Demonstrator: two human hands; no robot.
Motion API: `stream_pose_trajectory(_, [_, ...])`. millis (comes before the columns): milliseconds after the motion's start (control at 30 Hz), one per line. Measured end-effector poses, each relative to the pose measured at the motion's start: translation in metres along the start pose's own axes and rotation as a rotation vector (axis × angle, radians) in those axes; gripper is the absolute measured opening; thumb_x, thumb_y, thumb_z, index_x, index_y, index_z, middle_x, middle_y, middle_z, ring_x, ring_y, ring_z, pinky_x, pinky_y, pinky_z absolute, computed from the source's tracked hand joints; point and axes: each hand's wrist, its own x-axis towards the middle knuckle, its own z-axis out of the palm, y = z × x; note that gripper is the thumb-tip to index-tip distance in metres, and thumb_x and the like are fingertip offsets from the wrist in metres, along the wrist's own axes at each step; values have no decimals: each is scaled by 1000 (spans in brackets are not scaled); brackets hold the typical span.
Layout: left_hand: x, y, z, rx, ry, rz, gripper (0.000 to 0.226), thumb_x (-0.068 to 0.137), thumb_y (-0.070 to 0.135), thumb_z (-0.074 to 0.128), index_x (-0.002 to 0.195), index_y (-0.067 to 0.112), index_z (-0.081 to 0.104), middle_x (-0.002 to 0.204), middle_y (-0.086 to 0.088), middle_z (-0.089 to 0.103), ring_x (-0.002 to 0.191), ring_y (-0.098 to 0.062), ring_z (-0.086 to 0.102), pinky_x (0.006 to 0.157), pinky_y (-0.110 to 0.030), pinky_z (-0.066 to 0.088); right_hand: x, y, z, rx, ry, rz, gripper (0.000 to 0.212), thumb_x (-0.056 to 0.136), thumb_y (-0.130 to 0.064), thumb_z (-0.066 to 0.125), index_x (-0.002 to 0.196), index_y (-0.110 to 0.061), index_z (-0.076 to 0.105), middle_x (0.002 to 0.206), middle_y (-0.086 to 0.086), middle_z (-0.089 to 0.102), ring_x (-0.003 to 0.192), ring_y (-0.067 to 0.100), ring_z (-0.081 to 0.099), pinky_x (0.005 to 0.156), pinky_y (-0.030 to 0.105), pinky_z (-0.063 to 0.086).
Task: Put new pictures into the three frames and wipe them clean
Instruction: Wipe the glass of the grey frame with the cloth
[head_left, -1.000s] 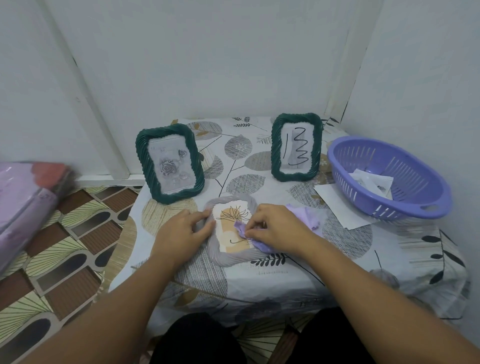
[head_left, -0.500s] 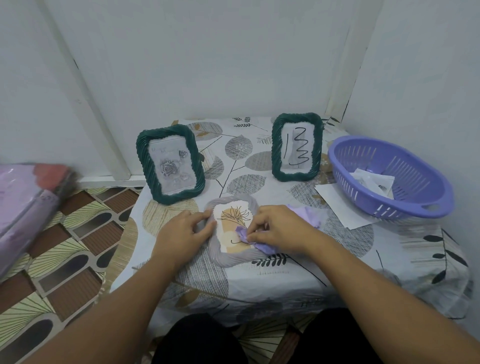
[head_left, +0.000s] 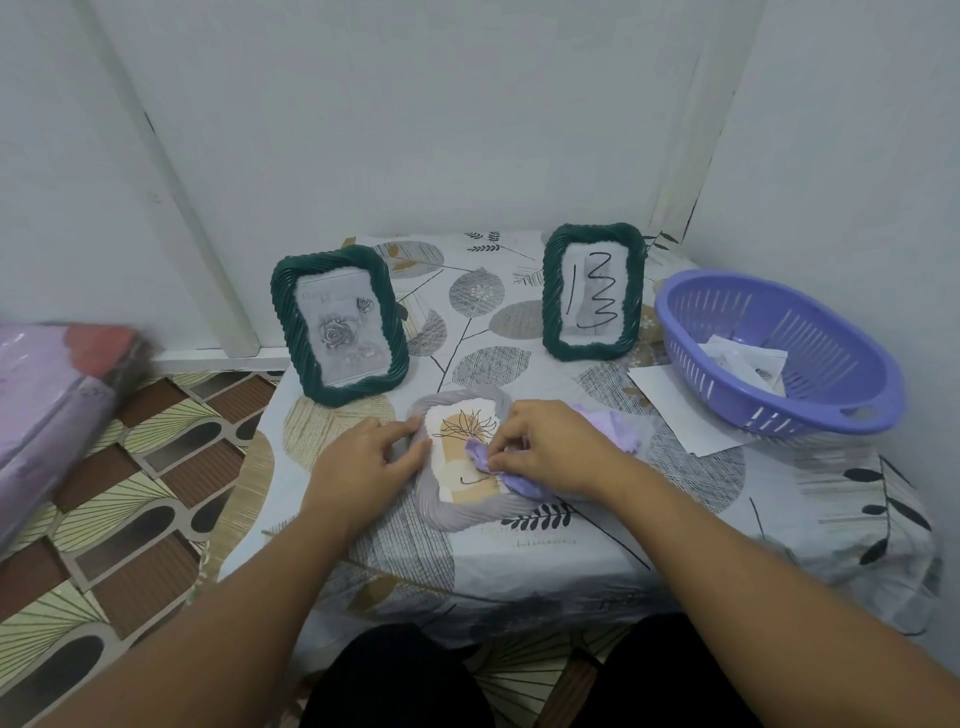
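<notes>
A grey rope-edged frame (head_left: 457, 512) lies flat at the table's front, holding a beige picture with a line-drawn flower. My left hand (head_left: 363, 465) grips its left edge, thumb on the rim. My right hand (head_left: 550, 452) pinches a crumpled purple cloth (head_left: 493, 462) and presses it on the glass at the picture's right side. Two green frames stand upright behind: one with a grey rose picture (head_left: 340, 325) at the left, one with black squiggle lines (head_left: 594, 293) at the right.
A purple slotted basket (head_left: 810, 395) with folded papers inside sits at the table's right. A white sheet (head_left: 675, 405) lies partly under it. The leaf-patterned tablecloth (head_left: 779, 499) covers the small table in a wall corner. A pink-purple wrapped bundle (head_left: 47, 400) lies on the floor at left.
My right hand has slid the cloth a little down and back across the glass of the grey frame. My left hand has kept its hold on the frame's edge.
</notes>
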Motion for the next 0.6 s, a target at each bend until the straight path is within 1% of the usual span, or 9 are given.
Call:
stream_pose_trajectory(100, [1,0,0,5,-1,-4,43,96,63,51,132,43,65,84,9,54,79,-8,55,62,-31,38,2,-4,6,1,21,13,7,87,-35,76,91,-31,81,89,-7,63,83,11,59,78,38,51])
stream_pose_trajectory(200, [0,-1,0,3,3,-1,44,96,62,51,132,43,65,84,9,54,79,-8,54,62,-30,38,-5,-2,3,27,-47,-15,8,86,-36,78,91,-31,81,88,-6,63,79,6,56,74,33,48])
stream_pose_trajectory(267, [0,-1,0,2,3,1,44,96,63,51,132,43,65,84,10,54,79,-7,54,62,-29,38,-7,0,-1,43,-68,-21,8,85,-37,79,90,-32,81,88,-5,63,80,7,57,73,31,47])
stream_pose_trajectory(400, [0,0,0,7,1,1,44,96,63,51,133,43,64,84,9,54,77,-6,53,61,-29,36,0,-2,4,10,5,-12,8,86,-38,77,91,-33,81,86,-7,61,80,8,57,74,34,48])
stream_pose_trajectory(467, [0,0,0,8,0,-1,44,96,63,51,133,43,64,84,9,54,77,-7,53,61,-29,37,1,-3,9,5,24,-3,9,87,-37,76,92,-32,81,85,-10,59,80,8,57,74,33,48])
stream_pose_trajectory(600, [0,0,0,7,-2,0,45,96,62,51,134,42,64,84,9,53,79,-8,54,63,-30,40,-5,-2,3,47,-67,-32,9,84,-39,80,91,-33,82,84,-8,61,77,3,55,71,27,44])
